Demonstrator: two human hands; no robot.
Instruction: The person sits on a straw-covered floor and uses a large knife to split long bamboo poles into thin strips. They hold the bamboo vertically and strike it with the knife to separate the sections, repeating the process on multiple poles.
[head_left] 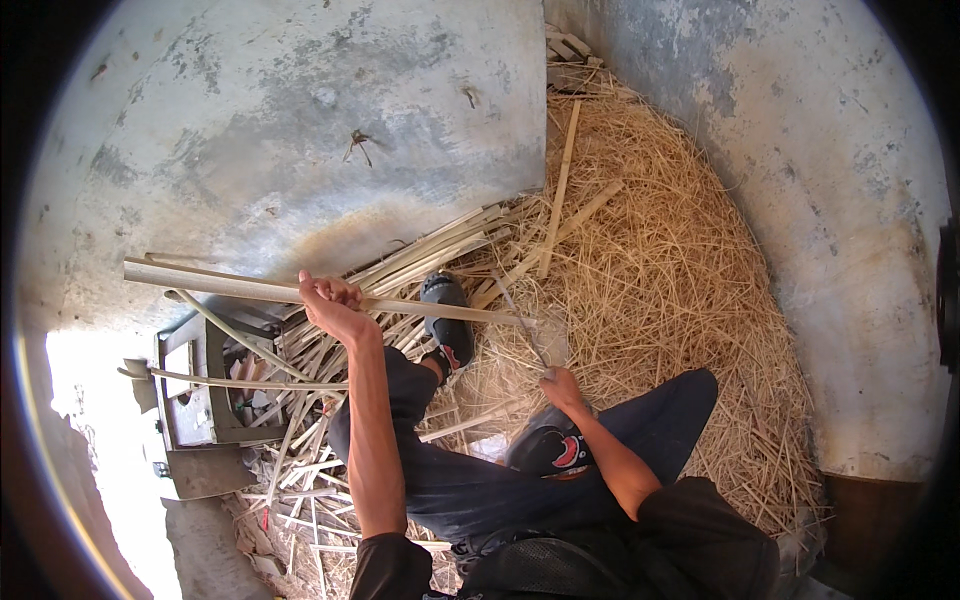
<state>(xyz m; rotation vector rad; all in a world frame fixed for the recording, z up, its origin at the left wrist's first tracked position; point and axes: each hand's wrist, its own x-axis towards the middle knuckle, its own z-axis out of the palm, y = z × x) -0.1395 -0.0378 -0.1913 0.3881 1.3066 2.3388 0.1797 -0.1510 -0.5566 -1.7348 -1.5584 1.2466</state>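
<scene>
In the head view, gripping a long pale strip (210,281) in the left hand (335,305), with fingers closed around it between its two ends. Holding it crosswise, broad end out to the left in front of the weathered wall (350,130), narrow end reaching right, past the far black shoe (447,318). Clasping a thin blade (522,325) in the right hand (562,388), with fingers wrapped around its near end and its tip pointing far and slightly left. Crossing near the strip's narrow end; cannot tell whether touching there. Keeping dark-trousered legs (500,495) bent, with the near black shoe (550,450) just on the near side of the right hand. Surrounded by loose pale strips (430,245) along the wall's foot, by a wide straw heap (680,230) to the right, and by a box-like frame (190,400) to the left, crossed by curved sticks (245,340).
</scene>
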